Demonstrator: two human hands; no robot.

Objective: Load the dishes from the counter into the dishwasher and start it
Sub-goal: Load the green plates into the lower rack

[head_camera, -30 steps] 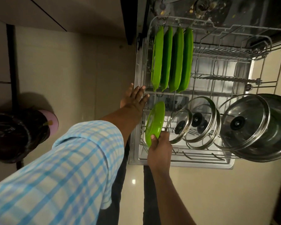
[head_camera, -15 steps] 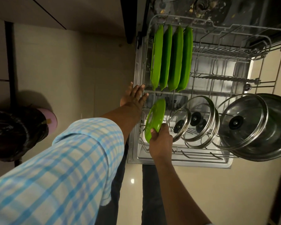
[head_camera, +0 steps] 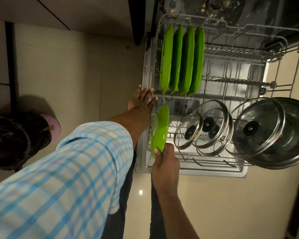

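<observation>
The dishwasher's lower rack (head_camera: 235,167) is pulled out over the open door. Several large green plates (head_camera: 181,59) stand on edge at its back left. My right hand (head_camera: 165,162) grips the near rim of a small green plate (head_camera: 160,130), which stands upright in the front left of the rack. With straight fingers, my left hand (head_camera: 142,99) rests on the rack's left rim. To the right of the small plate, three glass lids (head_camera: 204,128) lean in a row, then a larger lid (head_camera: 255,126) against a steel pot (head_camera: 293,135).
A bin lined with a black bag (head_camera: 16,140) stands on the tiled floor at the left. The dishwasher's interior (head_camera: 214,7) at the top shows food scraps. The rack's back right is bare wire. Cabinet fronts run along the upper left.
The small green plate has turned more upright and moved a little further into the rack in my right hand. My left hand stays on the rack's left rim.
</observation>
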